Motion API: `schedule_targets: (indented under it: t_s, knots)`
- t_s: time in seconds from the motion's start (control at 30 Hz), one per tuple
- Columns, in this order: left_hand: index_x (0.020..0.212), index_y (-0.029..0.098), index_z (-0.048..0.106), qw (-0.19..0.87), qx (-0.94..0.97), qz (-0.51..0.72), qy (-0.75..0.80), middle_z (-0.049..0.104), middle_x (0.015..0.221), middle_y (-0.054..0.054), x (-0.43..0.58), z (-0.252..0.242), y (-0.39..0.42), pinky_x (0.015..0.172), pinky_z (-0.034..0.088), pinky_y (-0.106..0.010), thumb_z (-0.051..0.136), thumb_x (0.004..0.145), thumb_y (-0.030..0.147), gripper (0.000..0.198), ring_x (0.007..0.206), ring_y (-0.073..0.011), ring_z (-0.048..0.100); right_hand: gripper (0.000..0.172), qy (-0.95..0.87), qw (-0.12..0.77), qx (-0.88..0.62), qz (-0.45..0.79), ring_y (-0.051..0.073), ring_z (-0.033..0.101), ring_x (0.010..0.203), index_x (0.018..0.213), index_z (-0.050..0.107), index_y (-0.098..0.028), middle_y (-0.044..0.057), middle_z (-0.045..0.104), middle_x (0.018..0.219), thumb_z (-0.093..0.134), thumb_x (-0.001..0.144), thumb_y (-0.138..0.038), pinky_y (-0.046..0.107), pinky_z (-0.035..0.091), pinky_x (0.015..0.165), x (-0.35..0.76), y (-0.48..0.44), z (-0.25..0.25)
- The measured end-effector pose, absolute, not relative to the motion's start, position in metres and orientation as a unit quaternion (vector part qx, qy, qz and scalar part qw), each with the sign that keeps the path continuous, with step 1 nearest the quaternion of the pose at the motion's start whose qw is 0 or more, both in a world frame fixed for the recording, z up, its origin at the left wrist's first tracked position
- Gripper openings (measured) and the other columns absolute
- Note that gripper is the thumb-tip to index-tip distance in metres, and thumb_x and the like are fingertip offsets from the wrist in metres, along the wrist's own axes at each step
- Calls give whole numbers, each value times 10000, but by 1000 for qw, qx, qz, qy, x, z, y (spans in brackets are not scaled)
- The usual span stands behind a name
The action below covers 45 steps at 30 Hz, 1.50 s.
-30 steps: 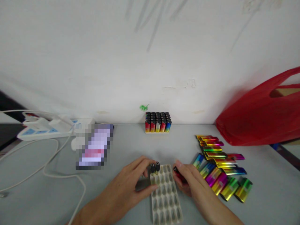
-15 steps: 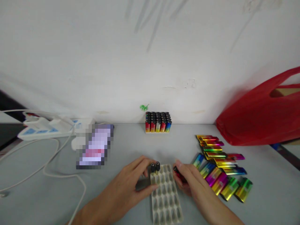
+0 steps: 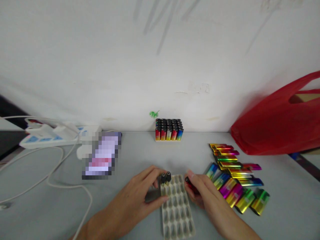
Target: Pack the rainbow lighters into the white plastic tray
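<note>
A pale tray (image 3: 178, 213) with rows of oval holes lies on the table in front of me. Two black-topped lighters (image 3: 166, 177) stand upright side by side in its far left corner. My left hand (image 3: 143, 190) is at the tray's left edge, its thumb over the holes and its fingers curled by the two lighters; the fingertips are partly hidden. Just right of the tray, my right hand (image 3: 202, 191) is closed round a red lighter (image 3: 190, 184), whose black top points toward the tray.
Shiny multicoloured lighters (image 3: 231, 191) lie in rows on the right. A full block of lighters (image 3: 169, 130) stands against the wall. A red bag (image 3: 280, 123) leans at the right. On the left are a pixelated phone (image 3: 102, 156), a power strip (image 3: 50, 135) and loose white cables (image 3: 85, 190).
Both hands, the tray and the lighters keep practically the same places. Only a very slight shift of the whole view shows.
</note>
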<state>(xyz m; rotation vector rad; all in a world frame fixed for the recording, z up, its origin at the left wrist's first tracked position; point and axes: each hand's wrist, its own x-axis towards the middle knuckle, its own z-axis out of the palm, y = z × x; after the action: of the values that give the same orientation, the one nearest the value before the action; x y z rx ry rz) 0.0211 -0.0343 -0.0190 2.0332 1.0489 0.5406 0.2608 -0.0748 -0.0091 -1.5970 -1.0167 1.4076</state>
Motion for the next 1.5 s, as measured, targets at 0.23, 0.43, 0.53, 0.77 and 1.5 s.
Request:
schedule_targets:
  t_s: [0.23, 0.43, 0.53, 0.77, 1.5]
  knots:
    - [1285, 309, 647, 375, 803, 211, 413, 701, 1163, 20, 20, -19, -35, 996, 532, -326, 839, 975, 182, 386, 1076, -214, 682, 801, -428, 346, -626, 553, 264, 567, 916, 772, 672, -214, 53, 625, 886, 583, 791, -1011, 353, 493, 860, 263, -75, -12]
    - [1305, 319, 639, 372, 807, 214, 405, 699, 1195, 23, 19, -23, -35, 1005, 529, -318, 844, 980, 194, 404, 1103, -213, 683, 860, -417, 333, -638, 555, 267, 541, 915, 797, 676, -210, 43, 586, 878, 592, 702, -1060, 372, 491, 907, 261, -73, -6]
    - [1303, 315, 639, 371, 807, 218, 404, 699, 1196, 16, 19, -24, -35, 1006, 532, -326, 847, 974, 191, 409, 1103, -220, 684, 857, -430, 328, -635, 551, 269, 540, 902, 763, 642, -219, 39, 566, 857, 576, 695, -1070, 373, 490, 884, 260, -72, -1]
    - [1289, 301, 639, 379, 803, 208, 410, 700, 1198, 10, 19, -20, -36, 1007, 531, -330, 831, 983, 194, 376, 1106, -222, 682, 822, -438, 328, -630, 550, 294, 569, 958, 755, 643, -218, 64, 630, 904, 595, 733, -1038, 382, 486, 915, 260, -75, -2]
    - [1295, 304, 622, 362, 823, 202, 389, 693, 1235, 12, 19, -20, -35, 1025, 535, -336, 809, 1008, 184, 363, 1152, -221, 680, 646, -523, 326, -576, 536, 217, 575, 805, 716, 613, -224, 20, 623, 804, 531, 1032, -782, 351, 517, 833, 266, -77, -15]
